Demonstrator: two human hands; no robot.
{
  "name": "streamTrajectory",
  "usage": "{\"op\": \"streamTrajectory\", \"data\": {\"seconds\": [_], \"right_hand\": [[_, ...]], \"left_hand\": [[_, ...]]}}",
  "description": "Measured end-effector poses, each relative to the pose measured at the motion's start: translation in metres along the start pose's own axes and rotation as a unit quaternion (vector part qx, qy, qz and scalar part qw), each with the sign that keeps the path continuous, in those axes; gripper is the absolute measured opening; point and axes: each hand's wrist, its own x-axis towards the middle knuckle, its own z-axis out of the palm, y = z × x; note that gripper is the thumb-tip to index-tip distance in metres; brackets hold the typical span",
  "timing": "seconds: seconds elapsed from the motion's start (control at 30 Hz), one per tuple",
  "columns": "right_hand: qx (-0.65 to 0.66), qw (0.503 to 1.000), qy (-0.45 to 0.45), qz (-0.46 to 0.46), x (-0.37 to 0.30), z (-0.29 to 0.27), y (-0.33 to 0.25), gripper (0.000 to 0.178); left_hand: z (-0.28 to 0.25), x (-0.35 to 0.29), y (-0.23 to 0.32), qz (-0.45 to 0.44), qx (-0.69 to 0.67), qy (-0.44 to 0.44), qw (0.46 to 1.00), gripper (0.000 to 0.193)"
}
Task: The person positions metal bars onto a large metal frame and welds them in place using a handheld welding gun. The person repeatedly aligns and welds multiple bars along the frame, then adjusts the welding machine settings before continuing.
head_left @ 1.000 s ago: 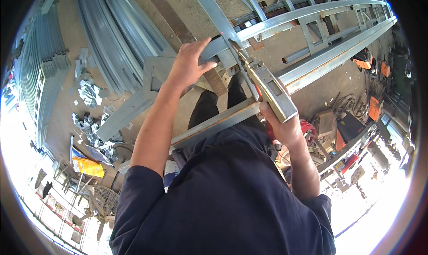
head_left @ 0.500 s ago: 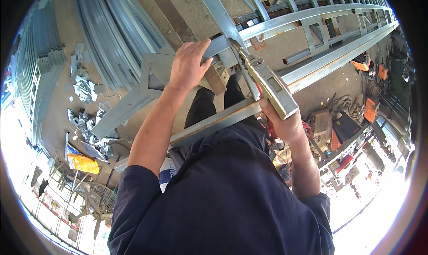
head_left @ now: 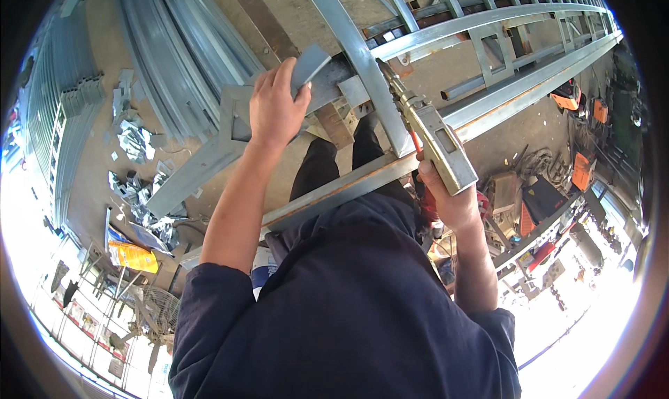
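Observation:
My left hand [head_left: 273,112] is closed on a short grey metal piece [head_left: 310,64], lifted just left of the galvanized bar [head_left: 359,64] that slants across the frame in front of me. In my right hand [head_left: 451,200] is a handheld welding gun [head_left: 437,140] with a boxy metal body, the fingers wrapped round its grip and mostly hidden beneath it. Its narrow nozzle points away from me, near the joint where the slanting bar meets a long rail [head_left: 460,28]. A square metal plate [head_left: 354,90] lies beside that bar.
A rusty-edged steel bar [head_left: 334,193] crosses right before my body. Long metal profiles [head_left: 181,57] lie stacked at the left, with scattered offcuts [head_left: 132,137] nearby. An angled steel piece [head_left: 188,176] juts out left. Tools and a black-and-orange case [head_left: 540,200] lie at the right.
My left hand has pulled back to the left, taking the short metal piece away from the slanting bar. The welding gun has shifted slightly right, its nozzle off its earlier spot on the bar.

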Motion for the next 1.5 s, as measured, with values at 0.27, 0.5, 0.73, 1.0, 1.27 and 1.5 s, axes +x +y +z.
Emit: {"op": "streamTrajectory", "data": {"seconds": [0.27, 0.5, 0.73, 1.0, 1.27, 1.5], "right_hand": [[0.047, 0.998, -0.032, 0.035, -0.002, -0.001, -0.001, 0.057], [0.043, 0.997, -0.042, 0.05, 0.0, 0.005, -0.01, 0.065], [0.004, 0.998, -0.051, 0.031, 0.007, 0.009, -0.019, 0.066], [0.014, 1.0, -0.014, 0.001, 0.001, 0.013, -0.016, 0.039], [0.011, 1.0, -0.01, 0.012, 0.0, 0.006, -0.001, 0.046], [-0.004, 1.0, -0.007, 0.013, -0.004, 0.006, -0.005, 0.035]], "left_hand": [[0.02, -0.004, 0.009, 0.047, -0.048, -0.044, 0.997, 0.051], [0.018, 0.003, 0.008, 0.078, -0.041, -0.058, 0.994, 0.053], [0.012, 0.009, 0.011, 0.098, -0.023, -0.074, 0.992, 0.054], [0.003, -0.006, 0.003, 0.032, -0.024, -0.082, 0.996, 0.054], [-0.029, -0.033, 0.011, -0.076, 0.047, -0.104, 0.991, 0.065], [0.011, 0.06, 0.0, -0.001, 0.01, -0.226, 0.974, 0.068]]}}
